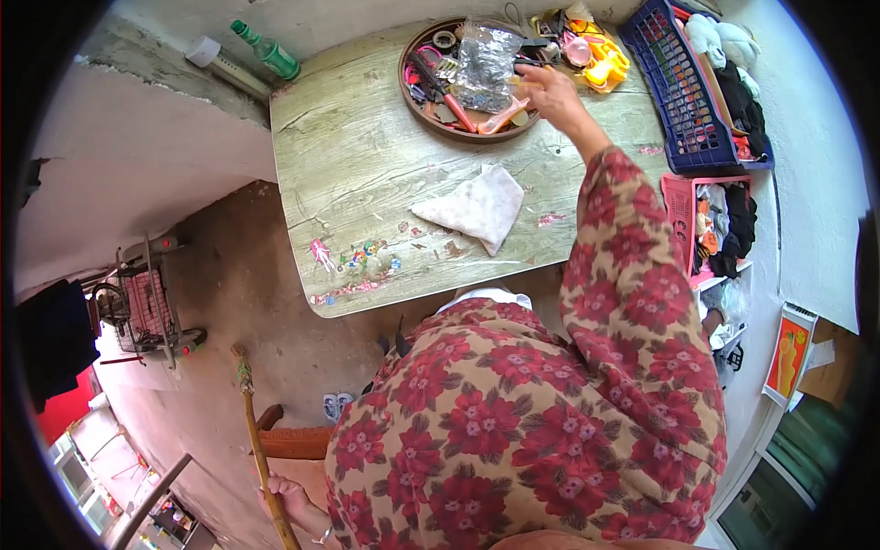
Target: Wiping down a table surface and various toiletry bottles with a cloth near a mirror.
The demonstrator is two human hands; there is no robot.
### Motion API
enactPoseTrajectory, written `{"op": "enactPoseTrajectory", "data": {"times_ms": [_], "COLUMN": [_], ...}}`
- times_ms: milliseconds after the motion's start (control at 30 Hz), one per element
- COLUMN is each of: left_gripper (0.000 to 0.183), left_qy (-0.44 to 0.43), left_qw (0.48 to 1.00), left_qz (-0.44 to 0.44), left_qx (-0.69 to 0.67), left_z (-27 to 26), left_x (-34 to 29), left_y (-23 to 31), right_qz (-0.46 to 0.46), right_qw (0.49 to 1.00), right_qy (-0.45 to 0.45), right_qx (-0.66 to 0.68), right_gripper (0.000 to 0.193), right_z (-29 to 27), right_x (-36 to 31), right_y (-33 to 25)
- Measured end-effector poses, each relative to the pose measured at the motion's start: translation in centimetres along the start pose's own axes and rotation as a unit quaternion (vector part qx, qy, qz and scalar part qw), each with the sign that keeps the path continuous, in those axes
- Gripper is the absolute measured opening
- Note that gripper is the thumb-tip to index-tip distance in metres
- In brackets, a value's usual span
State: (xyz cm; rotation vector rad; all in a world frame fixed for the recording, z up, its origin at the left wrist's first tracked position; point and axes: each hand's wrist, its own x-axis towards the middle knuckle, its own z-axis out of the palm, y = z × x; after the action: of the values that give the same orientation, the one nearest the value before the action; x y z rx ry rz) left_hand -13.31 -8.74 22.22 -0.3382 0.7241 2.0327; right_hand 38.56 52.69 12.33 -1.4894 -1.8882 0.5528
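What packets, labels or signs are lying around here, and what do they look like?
Clear plastic bag: crinkled, on the round brown tray, beside the right hand.
Green bottle: lying at the table's far left corner, no label readable.
White tube: beside the bottle, on the ledge.
Orange picture card: upright rectangle, white border, on the right.
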Motion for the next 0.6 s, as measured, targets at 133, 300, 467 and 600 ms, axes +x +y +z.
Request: {"op": "enactPoseTrajectory", "data": {"times_ms": [133,300,467,600], "left_gripper": [0.051,0.049,0.049,0.05], "left_qy": [0.032,0.047,0.021,0.034], "left_qw": [0.999,0.998,1.0,0.999], "left_qz": [0.028,0.037,0.014,0.021], "left_qx": [0.022,-0.012,0.0,0.003], "left_z": [0.3,0.6,0.0,0.8], "left_x": [0.1,-0.5,0.6,0.1], "left_y": [-0.2,-0.6,0.4,-0.6], "right_qz": [-0.03,0.159,0.132,0.11], "right_qw": [0.985,0.921,0.928,0.916], "right_qy": [0.007,-0.159,-0.18,-0.231], "right_qx": [-0.168,-0.318,-0.297,-0.31], "right_gripper": [0.028,0.048,0.06,0.065], "right_z": [-1.8,0.1,1.3,2.0], "right_x": [0.0,-9.4,-13.7,-12.7], "right_y": [3.2,4.9,5.9,4.7]}}
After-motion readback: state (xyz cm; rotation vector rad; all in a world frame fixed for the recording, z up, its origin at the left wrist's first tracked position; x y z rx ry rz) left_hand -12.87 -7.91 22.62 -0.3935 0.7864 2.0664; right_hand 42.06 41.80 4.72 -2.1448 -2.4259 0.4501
